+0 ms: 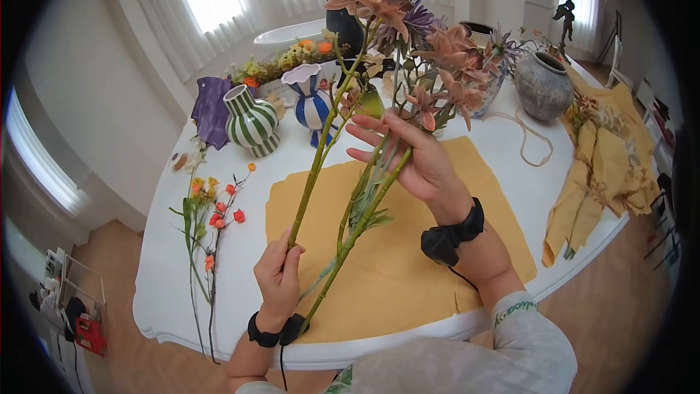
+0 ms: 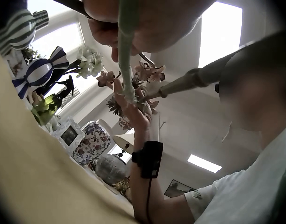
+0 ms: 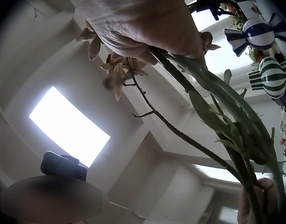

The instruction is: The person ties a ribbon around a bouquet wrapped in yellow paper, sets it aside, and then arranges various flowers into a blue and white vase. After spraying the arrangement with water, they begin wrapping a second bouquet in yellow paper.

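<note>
My left hand (image 1: 279, 281) grips a green stem (image 1: 310, 182) low down, above the front of the tan paper sheet (image 1: 459, 263). That stem leans up to dusty-pink artificial orchids (image 1: 375, 4). Higher and to the right, my right hand (image 1: 421, 164) holds a bunch of stems (image 1: 357, 230) in the crook of its thumb, its other fingers spread fairly straight behind them. More pink orchids (image 1: 459, 58) and a spiky purple flower (image 1: 415, 25) top this bunch. In the right wrist view, the stems (image 3: 236, 126) run down from beneath the palm.
A green-striped vase (image 1: 251, 124), a blue-and-white vase (image 1: 313, 102) and a grey pot (image 1: 543, 86) stand along the back. Loose orange and red flower sprigs (image 1: 219, 215) lie left on the white table (image 1: 164, 277). A paper-wrapped bouquet (image 1: 601, 168) lies right.
</note>
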`<state>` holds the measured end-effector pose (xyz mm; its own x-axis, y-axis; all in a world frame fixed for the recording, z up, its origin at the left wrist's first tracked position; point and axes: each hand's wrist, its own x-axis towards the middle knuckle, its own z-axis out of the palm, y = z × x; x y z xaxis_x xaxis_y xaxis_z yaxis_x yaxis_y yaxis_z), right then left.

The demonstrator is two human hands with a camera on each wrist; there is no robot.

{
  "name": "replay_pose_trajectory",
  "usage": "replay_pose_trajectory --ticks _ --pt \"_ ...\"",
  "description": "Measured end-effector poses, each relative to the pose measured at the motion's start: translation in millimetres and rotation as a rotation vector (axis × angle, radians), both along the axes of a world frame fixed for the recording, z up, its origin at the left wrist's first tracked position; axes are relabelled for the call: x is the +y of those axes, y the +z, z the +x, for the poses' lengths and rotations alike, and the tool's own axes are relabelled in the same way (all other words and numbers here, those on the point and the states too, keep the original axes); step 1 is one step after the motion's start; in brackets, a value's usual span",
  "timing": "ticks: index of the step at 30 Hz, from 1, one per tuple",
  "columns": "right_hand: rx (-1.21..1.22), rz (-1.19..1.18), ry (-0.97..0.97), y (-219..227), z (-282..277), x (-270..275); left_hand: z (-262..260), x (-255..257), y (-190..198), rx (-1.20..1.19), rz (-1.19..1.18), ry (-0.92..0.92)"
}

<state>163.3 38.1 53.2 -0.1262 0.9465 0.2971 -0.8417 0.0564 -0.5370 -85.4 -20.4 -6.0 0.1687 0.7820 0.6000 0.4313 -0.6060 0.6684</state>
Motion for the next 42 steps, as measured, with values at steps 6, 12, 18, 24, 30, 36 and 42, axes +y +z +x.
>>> replay_pose_trajectory --ticks 6,12,18,24,30,36,42 --pt "-0.007 0.021 -0.003 1 -1 0 4 4 -8 0.061 0.028 -0.161" --pt "0.077 0.089 -0.034 -2 -2 1 9 5 -13 0.095 -0.182 -0.239" --pt "-0.137 0.223 -0.190 -5 -2 -1 12 3 1 0.141 -0.257 -0.264" --pt "-0.119 0.148 -0.280 7 3 -2 16 4 8 0.181 -0.283 -0.321" --pt "-0.018 0.155 -0.152 -1 12 11 16 6 5 0.212 -0.235 -0.344" --pt "-0.098 0.148 -0.091 -1 24 16 -8 6 8 0.257 -0.226 -0.391" --pt "-0.054 0.159 -0.043 4 53 17 -116 50 -18 0.609 -0.133 0.457"
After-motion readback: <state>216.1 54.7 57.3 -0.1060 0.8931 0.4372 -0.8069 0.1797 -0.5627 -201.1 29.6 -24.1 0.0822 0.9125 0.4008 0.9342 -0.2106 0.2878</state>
